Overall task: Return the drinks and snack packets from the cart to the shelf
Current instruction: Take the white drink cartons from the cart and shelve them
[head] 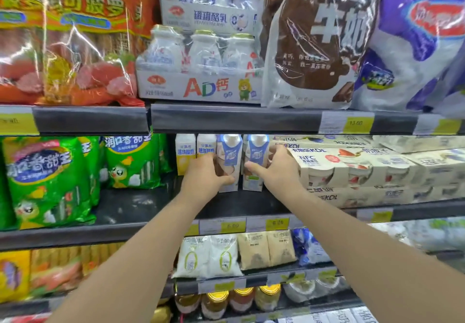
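Two hands on shelf (141,207), left hand (201,175) gripping left carton (230,156), right hand (275,171) gripping right carton (256,155)

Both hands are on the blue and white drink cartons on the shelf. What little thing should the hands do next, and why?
Probably let go and draw back. The left hand grips the left carton and the right hand grips the right carton, and both cartons already seem to stand upright on the shelf.

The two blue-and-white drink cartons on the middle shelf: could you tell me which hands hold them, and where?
The left hand grips the left carton around its lower body; the right hand grips the right carton likewise. Both stand upright on the shelf.
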A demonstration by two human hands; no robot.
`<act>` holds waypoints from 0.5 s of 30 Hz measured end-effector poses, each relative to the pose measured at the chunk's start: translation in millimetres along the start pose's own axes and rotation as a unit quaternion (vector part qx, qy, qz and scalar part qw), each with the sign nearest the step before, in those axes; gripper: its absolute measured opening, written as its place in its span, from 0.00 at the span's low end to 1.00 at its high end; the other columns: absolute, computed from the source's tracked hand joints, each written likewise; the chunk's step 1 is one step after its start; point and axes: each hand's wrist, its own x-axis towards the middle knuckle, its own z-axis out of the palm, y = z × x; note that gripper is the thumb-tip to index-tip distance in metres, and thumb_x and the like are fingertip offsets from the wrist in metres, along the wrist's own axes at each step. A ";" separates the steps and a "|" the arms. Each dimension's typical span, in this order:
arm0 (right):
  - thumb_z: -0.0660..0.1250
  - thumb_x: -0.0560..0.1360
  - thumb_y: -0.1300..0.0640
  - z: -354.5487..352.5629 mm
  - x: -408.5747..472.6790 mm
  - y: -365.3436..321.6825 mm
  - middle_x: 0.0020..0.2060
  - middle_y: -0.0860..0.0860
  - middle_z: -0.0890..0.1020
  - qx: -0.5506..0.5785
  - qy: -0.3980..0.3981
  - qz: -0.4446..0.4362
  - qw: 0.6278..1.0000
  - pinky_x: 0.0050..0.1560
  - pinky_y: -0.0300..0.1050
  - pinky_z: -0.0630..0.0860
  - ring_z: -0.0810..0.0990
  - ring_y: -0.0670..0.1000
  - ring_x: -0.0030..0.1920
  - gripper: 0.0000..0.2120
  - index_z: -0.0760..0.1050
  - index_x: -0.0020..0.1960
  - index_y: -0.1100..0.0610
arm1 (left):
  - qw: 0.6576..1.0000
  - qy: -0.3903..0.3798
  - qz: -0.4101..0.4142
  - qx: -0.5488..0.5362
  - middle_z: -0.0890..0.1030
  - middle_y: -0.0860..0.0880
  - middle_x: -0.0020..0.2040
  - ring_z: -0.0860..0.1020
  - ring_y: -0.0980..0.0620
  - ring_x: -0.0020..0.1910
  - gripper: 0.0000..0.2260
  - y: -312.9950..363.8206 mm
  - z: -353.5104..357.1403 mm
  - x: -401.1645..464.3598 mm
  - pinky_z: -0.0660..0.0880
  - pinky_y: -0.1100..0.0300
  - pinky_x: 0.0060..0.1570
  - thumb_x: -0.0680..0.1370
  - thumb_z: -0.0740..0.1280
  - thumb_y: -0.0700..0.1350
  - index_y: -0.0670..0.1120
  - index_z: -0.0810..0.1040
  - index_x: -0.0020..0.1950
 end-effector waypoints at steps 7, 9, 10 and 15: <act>0.71 0.71 0.43 13.0 4.1 -12.8 0.46 0.51 0.79 -0.044 0.042 0.022 0.998 0.44 0.48 0.77 0.80 0.53 0.46 0.23 0.69 0.55 0.58 | 1.000 0.013 0.006 0.010 0.83 0.51 0.49 0.81 0.50 0.48 0.19 0.2 6.4 0.0 0.77 0.56 0.48 0.68 0.78 0.51 0.47 0.79 0.55; 0.69 0.72 0.45 12.9 4.8 -15.5 0.46 0.52 0.79 -0.052 0.043 0.035 0.997 0.46 0.52 0.79 0.80 0.54 0.46 0.21 0.68 0.55 0.59 | 1.000 0.019 0.005 0.015 0.83 0.51 0.50 0.80 0.50 0.49 0.20 1.1 8.4 0.1 0.77 0.55 0.49 0.69 0.78 0.52 0.46 0.78 0.56; 0.68 0.72 0.46 13.1 4.6 -16.1 0.46 0.53 0.79 -0.053 0.041 0.037 0.997 0.45 0.53 0.79 0.80 0.55 0.45 0.21 0.68 0.55 0.59 | 1.000 0.021 0.005 0.018 0.83 0.50 0.50 0.80 0.49 0.50 0.20 2.2 9.2 0.0 0.78 0.55 0.49 0.69 0.78 0.52 0.46 0.78 0.56; 0.67 0.75 0.48 13.6 4.0 -16.2 0.49 0.55 0.79 -0.054 0.036 0.031 0.997 0.43 0.49 0.77 0.79 0.54 0.46 0.20 0.67 0.59 0.61 | 1.000 0.014 -0.008 0.017 0.83 0.48 0.51 0.80 0.48 0.50 0.19 5.8 11.2 3.4 0.75 0.56 0.46 0.70 0.78 0.51 0.45 0.77 0.55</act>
